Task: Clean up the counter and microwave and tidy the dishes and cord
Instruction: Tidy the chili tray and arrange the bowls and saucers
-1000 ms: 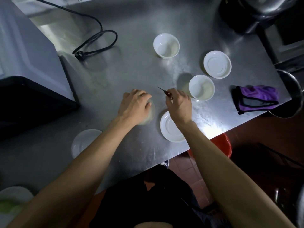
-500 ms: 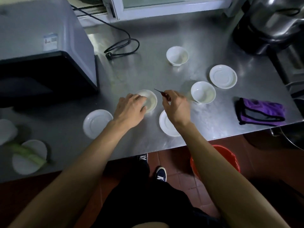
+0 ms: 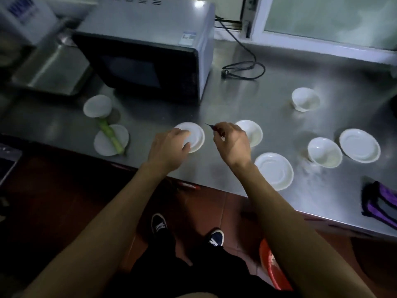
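Things around the counter that do not belong to the cleaning job

On the brown tiled floor (image 3: pixel 206 203) stands a red bucket (image 3: pixel 271 269), partly hidden, near two dark sneakers with white marks (image 3: pixel 160 225). A purple cloth with grey stripe (image 3: pixel 381 204) lies folded at the right edge. Behind, a window with white frame and frosted glass (image 3: pixel 322 16) runs along the wall. At far left sits a steel box-like unit (image 3: pixel 51 69), and above it a blurred white container with blue print (image 3: pixel 23 14).
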Demonstrator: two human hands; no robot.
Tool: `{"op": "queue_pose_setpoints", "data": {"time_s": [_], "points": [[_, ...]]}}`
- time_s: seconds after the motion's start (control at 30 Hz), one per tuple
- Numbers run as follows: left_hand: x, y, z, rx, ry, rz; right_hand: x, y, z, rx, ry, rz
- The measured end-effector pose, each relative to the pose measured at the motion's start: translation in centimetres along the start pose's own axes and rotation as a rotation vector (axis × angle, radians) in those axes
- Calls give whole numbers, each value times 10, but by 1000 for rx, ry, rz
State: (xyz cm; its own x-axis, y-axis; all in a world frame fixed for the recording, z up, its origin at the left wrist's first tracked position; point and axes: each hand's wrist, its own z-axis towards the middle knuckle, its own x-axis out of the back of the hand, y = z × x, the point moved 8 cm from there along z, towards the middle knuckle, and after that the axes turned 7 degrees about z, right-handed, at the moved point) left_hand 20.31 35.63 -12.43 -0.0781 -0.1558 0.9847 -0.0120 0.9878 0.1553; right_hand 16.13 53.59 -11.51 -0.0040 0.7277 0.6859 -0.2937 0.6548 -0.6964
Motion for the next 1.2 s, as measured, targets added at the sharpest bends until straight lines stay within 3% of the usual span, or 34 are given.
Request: {"op": "queue_pose_setpoints", "data": {"time_s": [0.53,0.8,1.2], "points": [[38,-291,-147,385,94,-1,-227,-240,-9,271,-304,12],[52,-415,-200,466,124,-44,-321,-345,-25,340,-325,57],[34,-531,-222,617,69,-87,-428,-412,4,388,-423,80]]}}
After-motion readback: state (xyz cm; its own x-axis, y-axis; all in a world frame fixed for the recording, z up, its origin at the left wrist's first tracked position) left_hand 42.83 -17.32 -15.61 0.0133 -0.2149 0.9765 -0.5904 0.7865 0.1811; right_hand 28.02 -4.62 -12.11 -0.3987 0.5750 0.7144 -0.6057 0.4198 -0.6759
